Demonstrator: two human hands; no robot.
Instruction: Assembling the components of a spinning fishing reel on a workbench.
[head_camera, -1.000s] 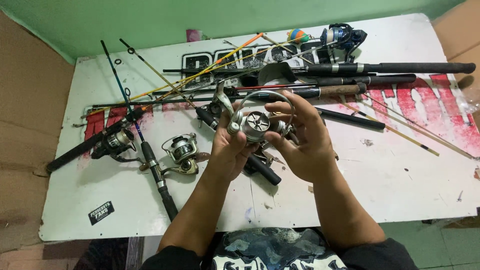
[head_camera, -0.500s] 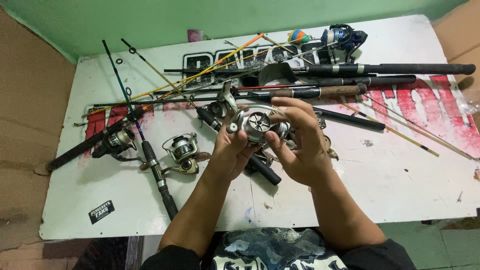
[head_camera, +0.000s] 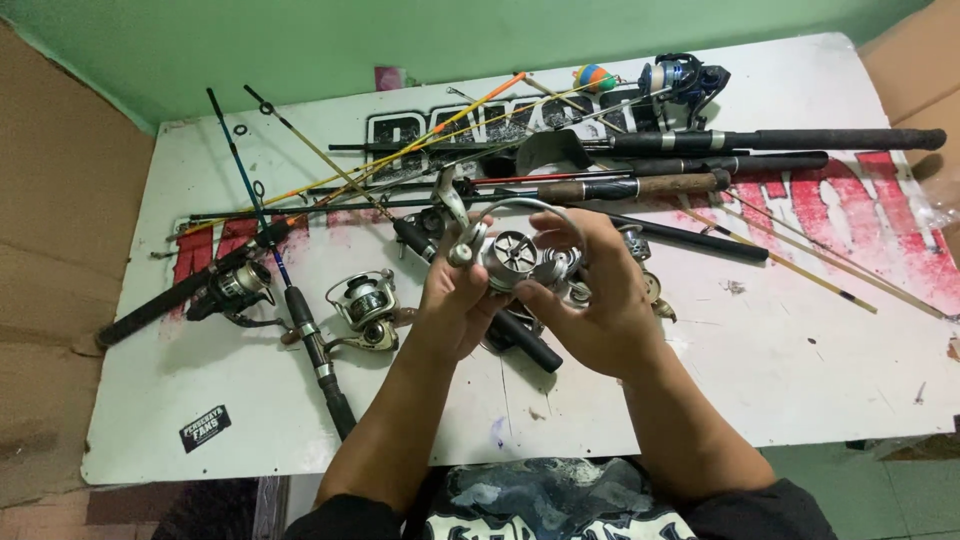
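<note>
Silver reel (head_camera: 512, 258) (both hands)

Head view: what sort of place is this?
Probably a home or small-shop bench for fishing tackle: both hands hold a silver spinning reel over a white board strewn with rods and reels, against a green wall.

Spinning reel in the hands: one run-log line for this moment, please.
left hand: holds spinning reel | right hand: on same reel | reel: above white table
</note>
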